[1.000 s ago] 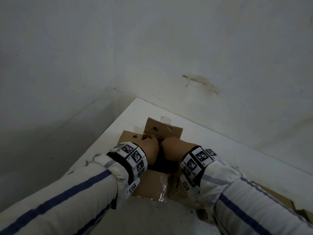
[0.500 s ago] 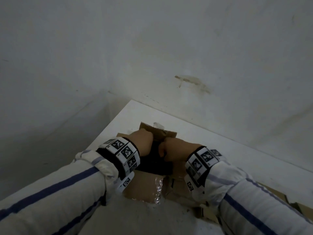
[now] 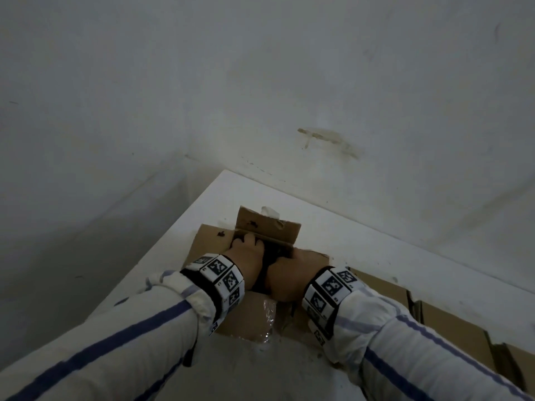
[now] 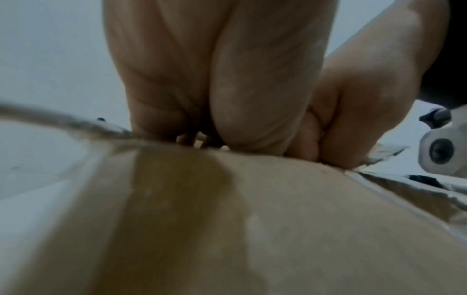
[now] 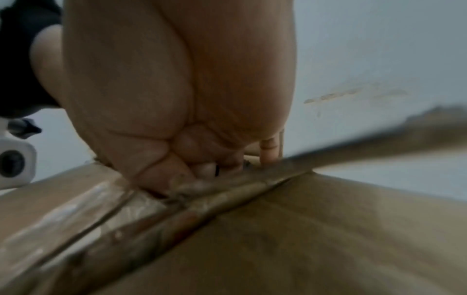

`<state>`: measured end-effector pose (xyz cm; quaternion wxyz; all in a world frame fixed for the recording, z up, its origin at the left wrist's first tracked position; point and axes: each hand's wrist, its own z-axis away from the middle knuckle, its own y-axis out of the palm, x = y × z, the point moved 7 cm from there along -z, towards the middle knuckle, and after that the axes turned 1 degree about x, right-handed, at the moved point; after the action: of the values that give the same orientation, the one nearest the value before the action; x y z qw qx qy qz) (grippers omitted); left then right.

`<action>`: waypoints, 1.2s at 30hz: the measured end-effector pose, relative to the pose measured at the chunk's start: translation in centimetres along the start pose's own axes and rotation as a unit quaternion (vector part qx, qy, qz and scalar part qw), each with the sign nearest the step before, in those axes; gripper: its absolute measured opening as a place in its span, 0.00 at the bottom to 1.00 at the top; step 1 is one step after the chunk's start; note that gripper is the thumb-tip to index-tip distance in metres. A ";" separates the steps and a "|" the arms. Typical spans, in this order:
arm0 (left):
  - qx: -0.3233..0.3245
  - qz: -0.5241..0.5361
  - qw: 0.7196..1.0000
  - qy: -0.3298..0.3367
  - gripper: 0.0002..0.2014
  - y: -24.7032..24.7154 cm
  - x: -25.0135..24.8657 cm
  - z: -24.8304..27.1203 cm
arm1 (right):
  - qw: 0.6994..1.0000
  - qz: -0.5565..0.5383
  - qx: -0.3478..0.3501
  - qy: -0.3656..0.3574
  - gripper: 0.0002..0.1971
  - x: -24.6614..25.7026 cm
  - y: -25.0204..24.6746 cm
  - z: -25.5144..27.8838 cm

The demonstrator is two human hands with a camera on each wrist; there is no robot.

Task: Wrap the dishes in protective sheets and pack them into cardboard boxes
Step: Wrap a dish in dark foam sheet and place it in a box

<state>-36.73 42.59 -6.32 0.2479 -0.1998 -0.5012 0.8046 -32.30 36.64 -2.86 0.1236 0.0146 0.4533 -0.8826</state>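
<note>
Cardboard, brown and worn, makes up the small open box point(image 3: 262, 316) on the white tabletop point(image 3: 362, 244), near the table's far left corner. Its far flap point(image 3: 267, 228) stands upright with dark spots and a scrap of white tape on its top edge; the near flap lies flat, with crinkled clear tape point(image 3: 267, 316) along its seam. Both hands reach down into the dark opening side by side, nearly touching. The left hand point(image 3: 246, 257) has its fingers curled down inside the box, and the right hand point(image 3: 285, 277) is bent over the rim likewise (what either grasps is hidden in the dark interior, so I cannot tell whether they hold anything). Each wrist wears a band of black-and-white square markers over a white sleeve with blue stripes. More flattened brown cardboard point(image 3: 451, 322) lies to the right, partly under the right forearm. A scuffed white wall point(image 3: 327, 138) rises behind the table.
</note>
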 end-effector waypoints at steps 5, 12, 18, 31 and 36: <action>0.010 0.007 0.999 0.032 0.21 -2.7 0.7 0.7 | 0.990 -0.135 -0.028 0.021 0.14 -1.9 -0.2 0.4; -0.075 0.105 0.990 0.056 0.14 -9.1 -4.7 1.9 | 0.919 -0.343 -0.181 0.070 0.12 -9.8 0.1 6.1; -0.059 0.146 0.977 0.141 0.16 -7.3 -19.6 1.7 | 0.872 -0.401 -0.232 0.158 0.14 -16.7 7.2 13.0; 0.015 0.155 0.952 0.263 0.17 0.0 -53.1 1.3 | 0.708 -0.497 -0.284 0.413 0.13 -35.9 30.3 34.4; 0.023 0.135 0.948 0.289 0.15 2.1 -59.6 0.9 | 0.647 -0.497 -0.272 0.511 0.12 -40.4 38.6 40.0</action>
<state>9.84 5.50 -3.49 0.2757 -0.4837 -0.3575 0.7498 19.18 -8.78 -4.48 -0.5866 0.2012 0.6032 -0.5016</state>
